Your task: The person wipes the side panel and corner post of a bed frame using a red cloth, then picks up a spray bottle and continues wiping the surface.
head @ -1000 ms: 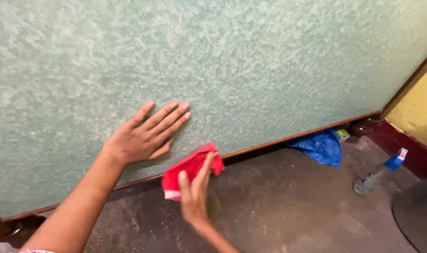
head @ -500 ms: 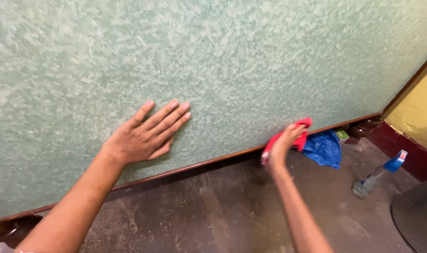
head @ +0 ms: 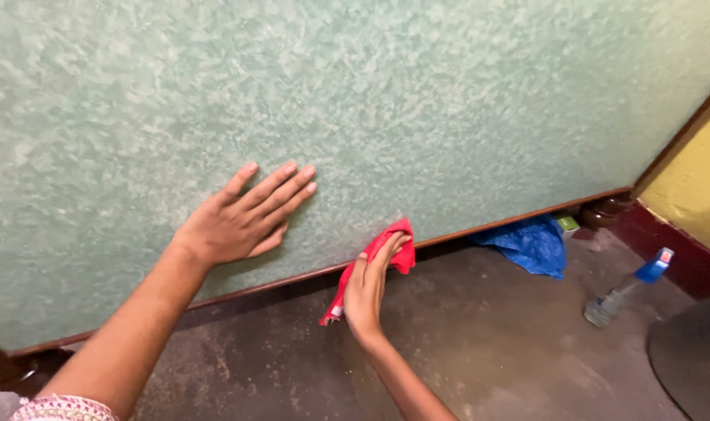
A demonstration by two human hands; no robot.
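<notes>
We note 2 bare hands at a green textured wall [head: 417, 101]. The left hand [head: 242, 218] lies flat against it, palm down, fingers stretched and only slightly spread, gripping nothing. We judge it serves as a brace, taking the person's weight while they lean low toward the floor.

The right hand [head: 370, 284] presses a red cloth [head: 374, 261] against the wall's lowest strip, right at the dark wooden baseboard [head: 479, 231]. Fingers run nearly straight along the cloth, with the thumb alongside; the cloth is pinned under the palm and fingers rather than balled in a fist. The flat hold spreads the fabric over more surface, and a loose corner hangs down toward the dusty concrete floor [head: 479, 343].

Off to the right, a crumpled blue plastic bag [head: 530, 243] sits on the floor against the baseboard. A clear spray bottle with a blue head [head: 624, 290] lies tipped on the floor further right, well apart from both hands, near the corner where a yellow wall [head: 702, 187] begins.

Against the view 0.5 s ago: the right hand and cloth were then far to the right, almost at the blue bag; now they are back left, near the middle. 1 s ago they were further left still, just below the left hand. So we read a side-to-side sweep along the baseboard. The left hand has not shifted across all 3 views, and bag and bottle lie as they did.
</notes>
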